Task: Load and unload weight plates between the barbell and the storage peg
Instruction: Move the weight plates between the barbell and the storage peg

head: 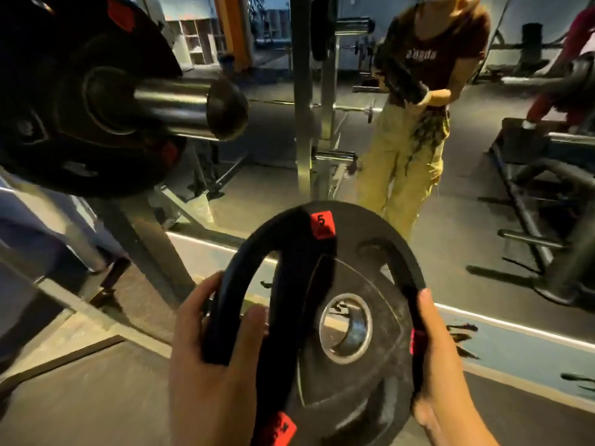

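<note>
Plate (351, 320) held upright between both hands: left fingers (248, 329) curl through a grip slot, right hand (438, 358) clasps the opposite rim, probably steadying its bore for the sleeve (180, 106) up-left.

- Gym, weights area.
- Loaded barbell (180, 104) with black plate (80, 101) on its sleeve, upper left.
- Steel rack upright (302, 123) with storage pegs (335, 155).
- Dark rubber floor (450, 226).
- Mirror wall (273, 130) behind the rack reflects a person (415, 123) in yellow trousers.

Matt black rubber plate (351, 278), scuffed
</note>
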`<state>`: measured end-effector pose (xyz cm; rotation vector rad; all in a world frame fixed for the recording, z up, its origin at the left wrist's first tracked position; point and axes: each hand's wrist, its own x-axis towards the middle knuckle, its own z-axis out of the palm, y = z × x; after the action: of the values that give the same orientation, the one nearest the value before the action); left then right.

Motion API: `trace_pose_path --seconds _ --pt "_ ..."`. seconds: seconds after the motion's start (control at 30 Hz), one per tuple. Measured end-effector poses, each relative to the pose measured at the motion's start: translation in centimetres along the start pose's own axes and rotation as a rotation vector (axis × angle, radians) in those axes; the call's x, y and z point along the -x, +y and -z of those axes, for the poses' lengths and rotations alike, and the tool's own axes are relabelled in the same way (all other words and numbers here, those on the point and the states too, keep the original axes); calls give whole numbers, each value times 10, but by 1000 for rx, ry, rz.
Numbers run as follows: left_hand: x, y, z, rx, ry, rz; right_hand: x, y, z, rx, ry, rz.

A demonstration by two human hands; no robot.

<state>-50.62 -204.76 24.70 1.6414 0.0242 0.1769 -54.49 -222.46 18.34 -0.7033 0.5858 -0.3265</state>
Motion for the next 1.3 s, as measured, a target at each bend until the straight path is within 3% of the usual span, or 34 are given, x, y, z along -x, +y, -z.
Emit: trace_pose_path --seconds 0.1,0.4,0.53,0.67,0.77,0.9,1.13,1.3 --pt "-22 -18 -23 -87 -33 79 -38 9 13 2 -64 -85" --pt "-89 -90 -72 -337 -254 178 -123 67 78 104 169 -286" --pt "-96 -121 -79 -465 -315 327 -144 114 115 125 255 -443" --pt "-98 -141 -81 -511 -210 486 -166 149 138 15 227 -553" --pt "-101 -153 -74 -554 -104 562 -192 155 123 38 180 -738" --pt "-110 -168 -64 -614 -31 554 -207 163 109 31 80 -824" --pt "-132 -187 -49 -660 -17 573 -230 192 82 111 41 -979" --pt "-138 -193 -54 -763 -130 517 -228 200 96 103 48 -1092"
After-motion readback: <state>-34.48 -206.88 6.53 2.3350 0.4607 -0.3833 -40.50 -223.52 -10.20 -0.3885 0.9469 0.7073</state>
